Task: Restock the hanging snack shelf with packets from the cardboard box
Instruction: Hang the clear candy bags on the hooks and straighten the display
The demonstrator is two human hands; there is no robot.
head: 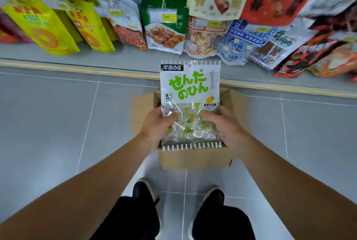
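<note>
A white and clear candy packet [190, 92] with green lettering is held upright above the open cardboard box [195, 157] on the floor. My left hand [157, 125] grips its lower left edge, thumb across the clear front. My right hand [225, 123] grips the lower right edge in the same way. The packet hides most of the box's inside. Above and beyond hang rows of snack packets on the shelf [166, 27], among them yellow ring-snack bags [44, 27].
The shelf's grey base with a pale trim strip [77, 64] runs across the floor just beyond the box. My two black shoes [144, 191] stand on the grey tiles behind the box. More red and orange packets [309, 54] hang low at the right.
</note>
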